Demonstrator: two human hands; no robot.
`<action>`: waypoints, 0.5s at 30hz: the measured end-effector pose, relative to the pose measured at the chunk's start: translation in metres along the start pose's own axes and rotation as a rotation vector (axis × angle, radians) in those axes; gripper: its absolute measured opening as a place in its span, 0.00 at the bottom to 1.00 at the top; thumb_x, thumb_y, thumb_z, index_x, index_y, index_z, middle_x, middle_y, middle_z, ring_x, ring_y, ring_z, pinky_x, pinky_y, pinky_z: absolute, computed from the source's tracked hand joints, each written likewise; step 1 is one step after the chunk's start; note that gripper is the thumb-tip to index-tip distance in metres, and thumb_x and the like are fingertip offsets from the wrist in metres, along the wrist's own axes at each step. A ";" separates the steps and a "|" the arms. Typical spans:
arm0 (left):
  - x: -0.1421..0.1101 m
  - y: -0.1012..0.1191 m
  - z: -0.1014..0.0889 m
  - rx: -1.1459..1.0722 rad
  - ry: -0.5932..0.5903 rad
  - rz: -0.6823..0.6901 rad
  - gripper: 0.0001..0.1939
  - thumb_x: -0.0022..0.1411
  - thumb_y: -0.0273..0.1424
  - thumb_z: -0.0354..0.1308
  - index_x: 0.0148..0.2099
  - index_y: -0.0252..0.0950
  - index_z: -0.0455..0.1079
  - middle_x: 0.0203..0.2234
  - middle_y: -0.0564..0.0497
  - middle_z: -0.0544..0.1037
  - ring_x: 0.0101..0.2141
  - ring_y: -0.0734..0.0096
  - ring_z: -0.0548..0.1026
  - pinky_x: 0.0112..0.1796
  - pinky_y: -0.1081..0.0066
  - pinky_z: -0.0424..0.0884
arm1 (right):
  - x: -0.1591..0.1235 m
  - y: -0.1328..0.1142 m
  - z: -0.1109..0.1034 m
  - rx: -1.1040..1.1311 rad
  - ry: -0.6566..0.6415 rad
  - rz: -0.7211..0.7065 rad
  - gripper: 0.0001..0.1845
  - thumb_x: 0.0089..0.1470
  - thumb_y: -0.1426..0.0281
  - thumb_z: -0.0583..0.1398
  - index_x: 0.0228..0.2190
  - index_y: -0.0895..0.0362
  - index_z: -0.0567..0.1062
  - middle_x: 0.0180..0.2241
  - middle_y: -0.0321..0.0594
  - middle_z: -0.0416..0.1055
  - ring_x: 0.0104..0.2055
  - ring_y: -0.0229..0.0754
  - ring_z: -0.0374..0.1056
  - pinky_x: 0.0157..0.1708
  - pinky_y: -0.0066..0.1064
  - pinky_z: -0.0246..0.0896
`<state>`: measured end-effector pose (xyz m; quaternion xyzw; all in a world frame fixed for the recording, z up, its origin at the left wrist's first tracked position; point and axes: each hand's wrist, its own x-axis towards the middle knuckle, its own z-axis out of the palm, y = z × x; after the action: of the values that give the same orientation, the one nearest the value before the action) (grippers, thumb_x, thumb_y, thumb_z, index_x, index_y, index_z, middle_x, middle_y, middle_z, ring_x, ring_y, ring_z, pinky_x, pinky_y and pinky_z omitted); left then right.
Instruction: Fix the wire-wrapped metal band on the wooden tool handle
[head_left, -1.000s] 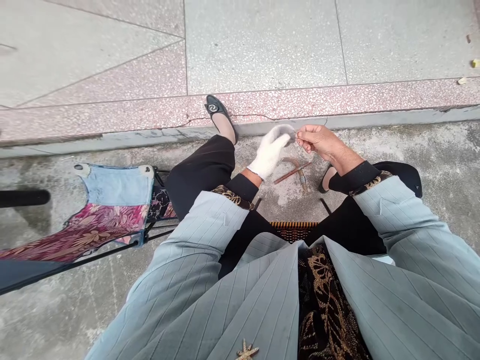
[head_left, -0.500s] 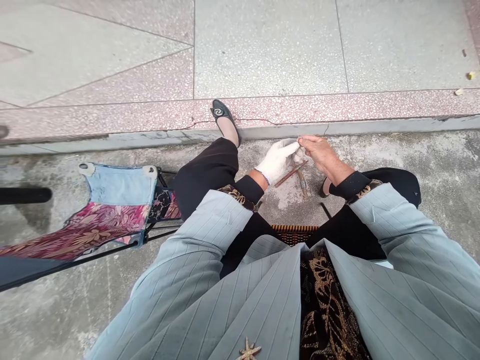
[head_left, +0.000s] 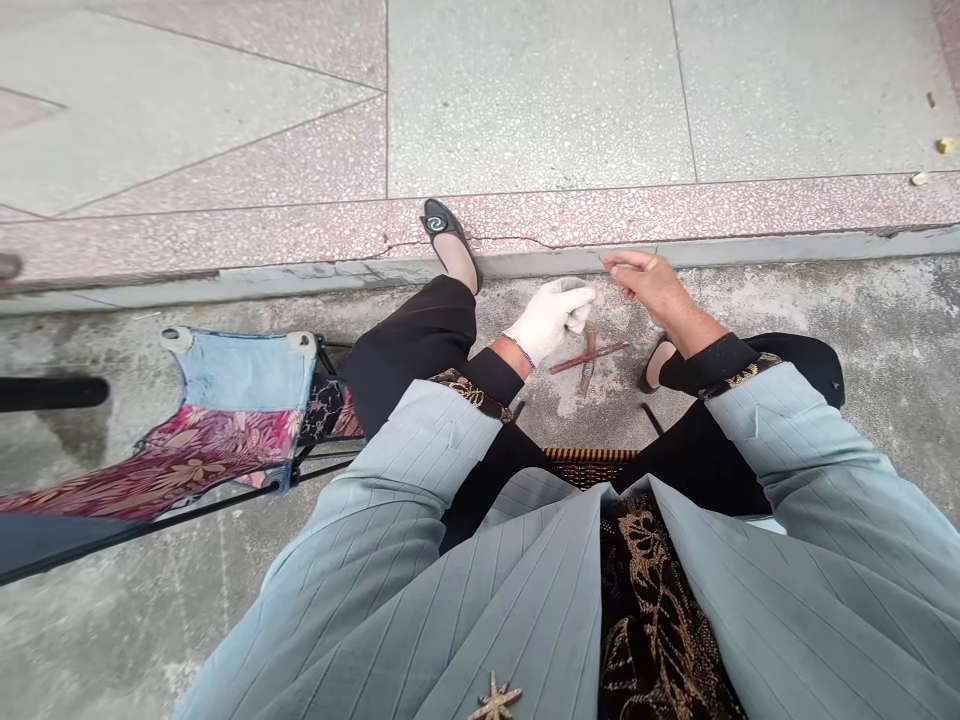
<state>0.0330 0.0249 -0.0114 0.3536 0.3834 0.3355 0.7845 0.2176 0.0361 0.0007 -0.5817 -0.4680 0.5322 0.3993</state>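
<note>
While the gloved left hand (head_left: pixel 550 320) curls, grip unclear, the right hand (head_left: pixel 651 287) splays near the kerb (head_left: pixel 750 245).

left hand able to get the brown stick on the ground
Probably yes: the gloved left hand is close to the stick, and nothing lies between them.

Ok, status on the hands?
Left hand, white-gloved, curled above the ground; right hand bare, fingers loose, nothing visibly held. Thin brown rods lie below, untouched. Black flat shoe beside them.
</note>
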 end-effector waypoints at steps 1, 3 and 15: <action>-0.001 0.001 0.000 0.021 -0.007 -0.010 0.15 0.50 0.38 0.71 0.30 0.33 0.72 0.14 0.61 0.60 0.15 0.84 0.53 0.20 0.75 0.48 | 0.002 -0.004 -0.004 -0.104 -0.010 -0.106 0.13 0.48 0.66 0.68 0.37 0.55 0.86 0.42 0.41 0.79 0.33 0.37 0.64 0.33 0.32 0.62; -0.003 0.002 -0.001 0.050 -0.026 -0.012 0.14 0.52 0.37 0.70 0.30 0.32 0.73 0.14 0.61 0.60 0.16 0.84 0.52 0.20 0.74 0.48 | 0.004 -0.011 -0.011 -0.286 -0.094 -0.273 0.08 0.49 0.69 0.67 0.34 0.54 0.86 0.45 0.42 0.80 0.41 0.44 0.70 0.41 0.37 0.66; -0.008 0.015 -0.010 0.323 -0.134 -0.099 0.11 0.53 0.35 0.69 0.30 0.32 0.75 0.15 0.58 0.61 0.17 0.83 0.53 0.21 0.74 0.46 | -0.004 -0.027 -0.021 -0.522 -0.461 -0.294 0.08 0.51 0.74 0.68 0.35 0.53 0.86 0.40 0.38 0.78 0.36 0.40 0.67 0.44 0.36 0.61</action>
<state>0.0168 0.0293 -0.0003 0.4771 0.3961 0.2061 0.7569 0.2355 0.0395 0.0301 -0.4553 -0.7440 0.4489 0.1941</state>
